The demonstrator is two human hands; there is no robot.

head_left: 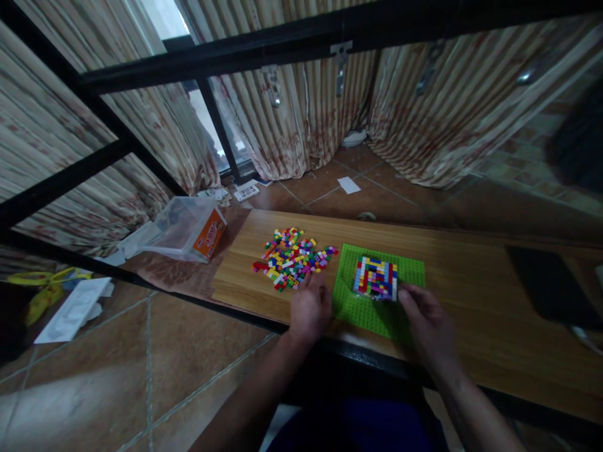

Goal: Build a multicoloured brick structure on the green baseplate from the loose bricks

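Observation:
A green baseplate (pixel 409 271) lies on the wooden table (pixel 471 301) with a multicoloured brick build (pixel 375 277) standing on it. A pile of small loose coloured bricks (pixel 292 257) lies to its left. My left hand (pixel 309 309) rests at the near edge of the pile, fingers curled down among the bricks; what they pinch is hidden. My right hand (pixel 424 323) lies on the near right part of the baseplate, with its fingers reaching to the right side of the build.
A clear plastic box with an orange label (pixel 191 229) lies on its side at the table's left end. A dark flat object (pixel 549 285) sits at the right. Black metal frame bars (pixel 282 47) cross overhead. Curtains, tiled floor and scattered papers (pixel 75 307) surround the table.

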